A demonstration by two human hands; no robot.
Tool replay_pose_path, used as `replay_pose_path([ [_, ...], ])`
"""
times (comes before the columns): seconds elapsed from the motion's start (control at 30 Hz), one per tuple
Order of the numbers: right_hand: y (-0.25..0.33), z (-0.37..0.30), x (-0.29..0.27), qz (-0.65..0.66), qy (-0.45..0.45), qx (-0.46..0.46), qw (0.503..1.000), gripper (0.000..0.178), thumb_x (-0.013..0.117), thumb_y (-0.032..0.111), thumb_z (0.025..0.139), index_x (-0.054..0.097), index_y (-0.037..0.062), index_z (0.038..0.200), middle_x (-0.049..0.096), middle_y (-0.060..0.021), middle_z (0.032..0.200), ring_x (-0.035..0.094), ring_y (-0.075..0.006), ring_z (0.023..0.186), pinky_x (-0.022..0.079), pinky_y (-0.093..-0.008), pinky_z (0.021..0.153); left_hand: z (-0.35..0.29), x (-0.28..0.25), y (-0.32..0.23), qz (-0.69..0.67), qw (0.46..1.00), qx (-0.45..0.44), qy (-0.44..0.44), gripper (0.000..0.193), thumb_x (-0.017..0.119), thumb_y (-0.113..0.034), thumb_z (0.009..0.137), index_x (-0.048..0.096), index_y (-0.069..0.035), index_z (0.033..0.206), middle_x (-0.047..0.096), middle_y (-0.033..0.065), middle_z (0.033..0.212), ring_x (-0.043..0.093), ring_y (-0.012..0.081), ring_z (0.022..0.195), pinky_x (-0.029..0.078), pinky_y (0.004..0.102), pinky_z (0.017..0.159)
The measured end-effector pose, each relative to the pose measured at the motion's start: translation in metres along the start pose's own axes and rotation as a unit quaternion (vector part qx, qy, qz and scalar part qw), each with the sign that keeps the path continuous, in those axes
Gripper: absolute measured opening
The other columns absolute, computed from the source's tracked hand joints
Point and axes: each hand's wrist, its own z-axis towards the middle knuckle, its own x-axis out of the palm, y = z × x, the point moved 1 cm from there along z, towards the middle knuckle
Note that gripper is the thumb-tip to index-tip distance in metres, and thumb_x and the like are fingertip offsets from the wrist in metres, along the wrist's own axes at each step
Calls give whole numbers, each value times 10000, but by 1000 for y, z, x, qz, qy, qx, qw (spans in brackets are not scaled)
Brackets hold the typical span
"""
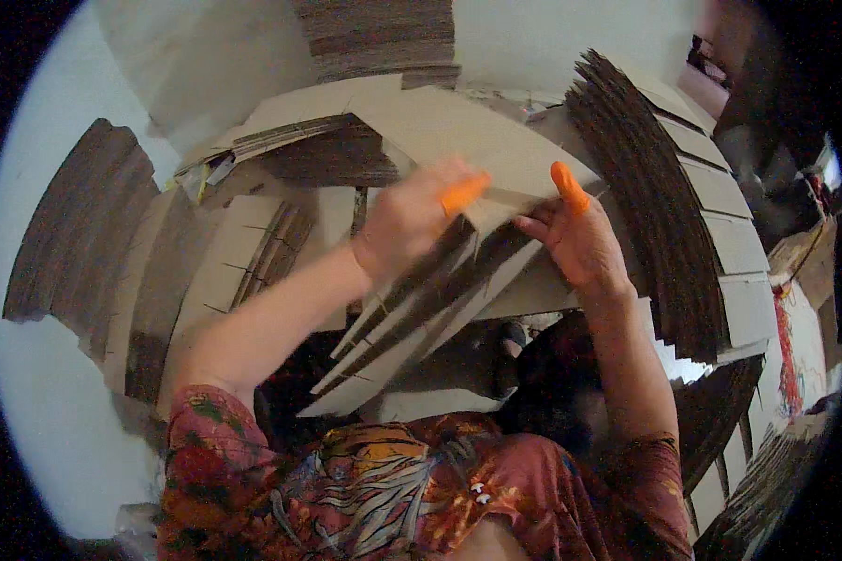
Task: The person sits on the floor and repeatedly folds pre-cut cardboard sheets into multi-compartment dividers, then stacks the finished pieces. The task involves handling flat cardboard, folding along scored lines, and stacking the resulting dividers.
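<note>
"So, please tell me, which thing is at the two hands?"

"It is a cardboard sheet (477, 131), pale brown and flat. It extends from both grips away from the body."

"And how is the left grip (407, 210)?"

"It is at the near edge of the sheet, with an orange cover (465, 194) on one digit. This hand is blurred, therefore I cannot tell whether it is closed."

"What about the right grip (582, 241)?"

"Its thumb, in an orange thumb cover (569, 185), points up near the right corner of the sheet, and the fingers are bent by the near edge. Whether they pinch it, I also cannot tell."

"What is below the grips?"

"Some slotted cardboard pieces (370, 360), lying slanted toward the body."

"And around them?"

"Right of the right grip is a big stack (650, 206) of cardboard. Well to the left of the left grip is another stack (84, 234). Beyond both grips, a far stack (374, 37) is by the wall (552, 42)."
</note>
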Motion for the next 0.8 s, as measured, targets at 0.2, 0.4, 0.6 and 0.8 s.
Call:
replay_pose_path([
  [0.2,24,-35,-51,-213,-193,-180,941,276,551,70,846,528,3,1113,561,-80,1093,546,-184,984,459,-343,811,-32,-1,-26,-73,977,-191,63,454,603,-150,786,502,-52,1218,536,139,1201,502,285,1120,392,341,944],
  [0.4,44,-71,-80,-355,-165,-266,881,245,548,14,820,603,35,1057,582,-41,1052,537,-137,935,446,-286,784,-90,-29,5,-81,872,-414,247,239,578,-166,788,627,-8,961,639,164,835,613,274,767,463,344,687],
  [0.6,40,-77,-71,-246,-135,-243,929,196,583,37,807,644,22,992,627,-30,952,569,-119,818,445,-264,732,-110,-64,0,-62,890,-388,230,212,559,-97,789,639,-7,963,645,163,774,596,168,663,447,296,611],
  [0.8,34,-78,-66,-365,-119,-146,912,182,594,34,797,649,1,967,633,-33,938,557,-99,849,434,-253,768,-120,-70,1,-40,892,-402,204,222,569,-72,772,636,1,971,647,168,787,577,165,626,434,298,568],
])
